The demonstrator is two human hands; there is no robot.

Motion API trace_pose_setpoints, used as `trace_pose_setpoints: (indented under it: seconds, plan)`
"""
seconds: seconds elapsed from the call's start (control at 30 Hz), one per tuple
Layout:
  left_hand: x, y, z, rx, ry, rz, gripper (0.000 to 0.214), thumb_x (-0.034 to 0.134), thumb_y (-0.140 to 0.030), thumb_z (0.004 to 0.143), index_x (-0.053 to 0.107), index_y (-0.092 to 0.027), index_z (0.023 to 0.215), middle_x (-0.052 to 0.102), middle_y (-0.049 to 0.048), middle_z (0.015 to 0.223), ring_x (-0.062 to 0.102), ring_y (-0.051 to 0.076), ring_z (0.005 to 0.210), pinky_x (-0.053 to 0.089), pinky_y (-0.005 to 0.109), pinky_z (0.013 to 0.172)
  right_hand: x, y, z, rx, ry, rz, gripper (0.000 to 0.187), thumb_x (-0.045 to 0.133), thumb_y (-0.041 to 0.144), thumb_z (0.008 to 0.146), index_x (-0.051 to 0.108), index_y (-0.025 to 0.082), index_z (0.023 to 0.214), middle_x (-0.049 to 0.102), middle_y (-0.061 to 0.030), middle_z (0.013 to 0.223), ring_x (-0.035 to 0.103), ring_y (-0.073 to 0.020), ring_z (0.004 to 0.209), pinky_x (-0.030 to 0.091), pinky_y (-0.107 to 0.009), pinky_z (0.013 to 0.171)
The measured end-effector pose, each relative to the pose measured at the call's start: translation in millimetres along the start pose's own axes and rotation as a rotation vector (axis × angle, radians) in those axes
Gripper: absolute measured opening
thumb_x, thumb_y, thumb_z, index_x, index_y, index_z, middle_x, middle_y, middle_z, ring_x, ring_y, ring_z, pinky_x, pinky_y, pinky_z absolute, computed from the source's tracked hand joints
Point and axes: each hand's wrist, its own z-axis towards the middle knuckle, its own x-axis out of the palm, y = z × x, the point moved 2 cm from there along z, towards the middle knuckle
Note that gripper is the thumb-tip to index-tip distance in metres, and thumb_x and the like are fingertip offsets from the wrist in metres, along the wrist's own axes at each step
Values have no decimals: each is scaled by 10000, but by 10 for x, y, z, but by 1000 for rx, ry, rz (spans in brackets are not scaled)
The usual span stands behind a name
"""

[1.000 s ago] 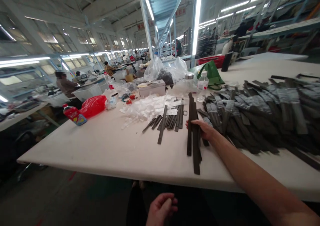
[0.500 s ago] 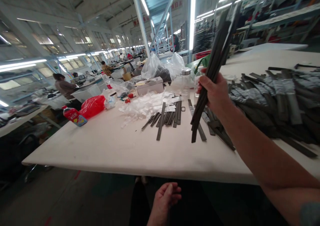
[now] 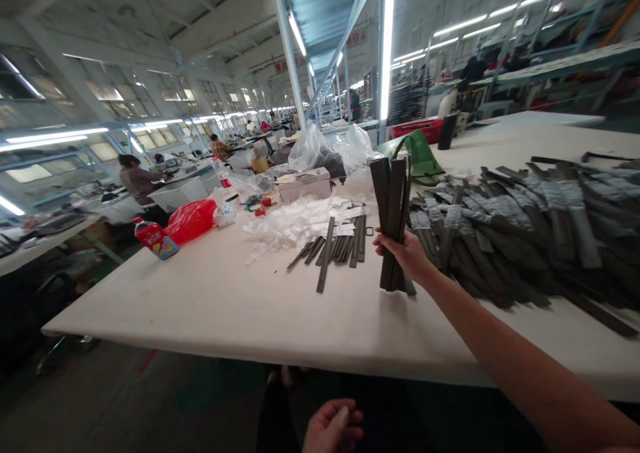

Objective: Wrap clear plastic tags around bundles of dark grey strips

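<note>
My right hand (image 3: 407, 254) is closed around a bundle of dark flat strips (image 3: 393, 199), held upright with its lower end on the white table (image 3: 225, 299). To its right lies a big heap of similar dark strips (image 3: 530, 233), some with grey wrapped sections. Left of the bundle a small loose group of dark strips (image 3: 337, 247) lies beside a pile of white paper tags (image 3: 295, 221). My left hand (image 3: 334, 427) hangs below the table edge, fingers loosely curled, holding nothing that I can see.
At the table's far side stand a cardboard box (image 3: 306, 185), clear plastic bags (image 3: 320, 147), a green bag (image 3: 417, 153), a red plastic bag (image 3: 191, 219) and a red bottle (image 3: 155, 238). Other people work at tables at the back left (image 3: 137, 181).
My right hand took the strips off the table, raised them high, then brought them down to stand upright on the tabletop. The left hand stayed low.
</note>
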Motion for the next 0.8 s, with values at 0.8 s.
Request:
trace_pose_setpoints:
  seconds: [0.8]
  plan:
    - [204, -3046, 879, 751, -272, 751, 204, 678, -355, 745, 728, -167, 805, 707, 43, 752, 635, 180, 733, 459, 275, 717, -175, -754, 238, 621, 208, 446, 36, 583, 192, 813, 611, 175, 827, 505, 13, 622, 445, -67, 432, 444, -160, 387]
